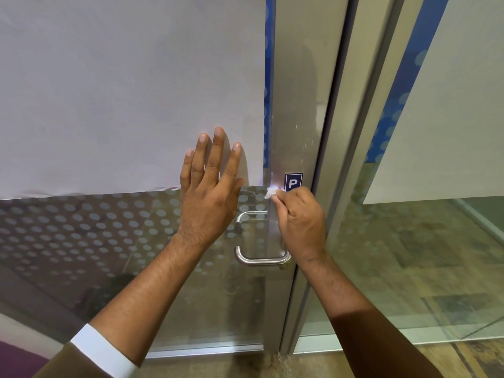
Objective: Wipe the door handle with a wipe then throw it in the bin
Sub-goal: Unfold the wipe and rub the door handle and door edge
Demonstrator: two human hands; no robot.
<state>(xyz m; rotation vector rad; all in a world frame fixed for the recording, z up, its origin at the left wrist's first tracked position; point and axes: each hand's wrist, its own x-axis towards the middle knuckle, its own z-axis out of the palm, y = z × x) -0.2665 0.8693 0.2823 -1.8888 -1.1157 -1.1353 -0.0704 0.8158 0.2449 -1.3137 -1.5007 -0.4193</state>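
Note:
A brushed-steel lever door handle (260,259) sticks out from the metal stile of a glass door (136,241); a second handle on the far side shows through the glass. My right hand (301,218) is closed around a small crumpled white wipe (271,192), pressing it against the stile just above the handle, beside a blue sticker with a white "P" (293,182). My left hand (211,192) lies flat on the door glass with its fingers spread, to the left of the handle. No bin is in view.
The upper door is covered by a white sheet (122,91), the lower glass carries a dot pattern. A metal door frame (346,159) runs down the right of the stile, with a fixed glass panel (422,255) beyond it. A wood-look floor (469,358) lies below.

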